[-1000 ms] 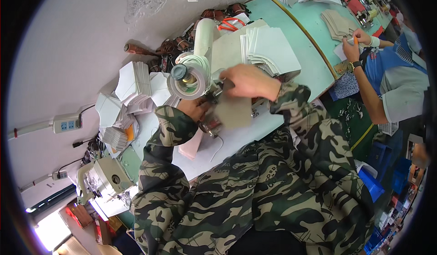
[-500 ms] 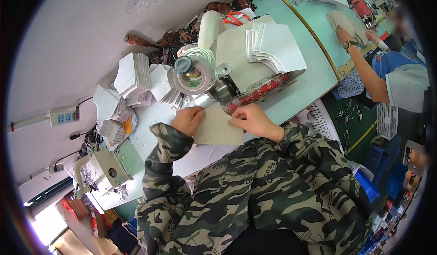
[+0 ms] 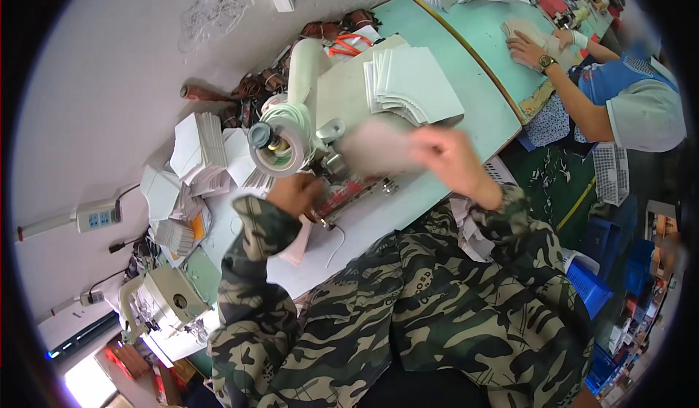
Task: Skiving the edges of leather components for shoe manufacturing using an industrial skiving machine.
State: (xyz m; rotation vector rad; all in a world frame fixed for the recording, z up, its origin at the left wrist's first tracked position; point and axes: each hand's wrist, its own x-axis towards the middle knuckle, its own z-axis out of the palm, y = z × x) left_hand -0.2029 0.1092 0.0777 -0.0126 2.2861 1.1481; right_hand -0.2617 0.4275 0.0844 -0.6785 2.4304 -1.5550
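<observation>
My right hand [image 3: 457, 164] is raised over the front of a cream bench machine [image 3: 302, 73], its fingers closed on a pale sheet [image 3: 378, 146] smeared by motion. The sheet hangs out to the left, over the machine bed. Close to the machine's worn red-and-metal front edge is my left hand [image 3: 297, 193]; its fingers are blurred and partly hidden, and no sheet shows in it. Right of the machine's arm, a fanned stack of white sheets [image 3: 422, 80] with a curved cut edge lies on the machine bed.
More white stacks [image 3: 198, 146] stand left of the machine. Orange-handled scissors [image 3: 349, 44] lie behind it. A pinkish piece [image 3: 297, 244] and a loose cord are at the table's front. On the right, a co-worker's hands [image 3: 528, 50] rest on sheets at a green table.
The sheet both hands held flat at the machine's front has moved up and right in my right hand. My left hand has separated from it. The view has shifted slightly.
</observation>
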